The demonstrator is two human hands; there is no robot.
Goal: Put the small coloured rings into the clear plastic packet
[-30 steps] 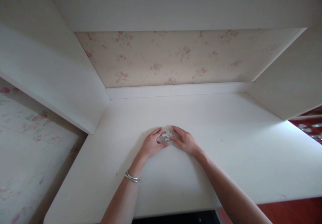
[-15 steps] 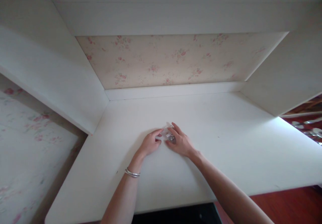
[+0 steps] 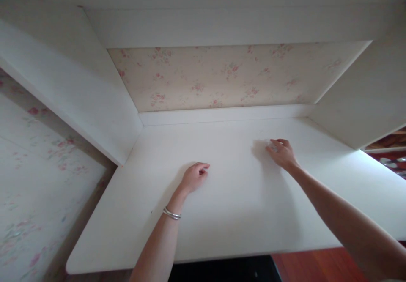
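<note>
A white bench [image 3: 241, 214] fills the view, set into a white alcove backed by pale floral wallpaper [image 3: 222, 79], with a white side panel [image 3: 72, 87] slanting down on the left and red-brown flooring showing past the near edge. We have both hands out over the bare top.

Our right hand [image 3: 283, 153] is stretched forward and to the right, palm down, arm long and nearly straight, fingers bent over a small clear object [image 3: 270, 146] that shows only as a pale glint at the fingertips. It lies at the far-left edge of that hand, on or just above the bench toward the back right. We cannot make out its shape or which way its long axis runs; it is too small and washed out. The fingers look closed around it, though we cannot see the contact clearly.

Our left hand [image 3: 195, 176] rests near the middle of the bench, well apart from the object, loosely curled with the fingers tucked in and nothing in it. A silver bangle [image 3: 171, 213] circles that wrist. The right hand is plainly the nearer one.
</note>
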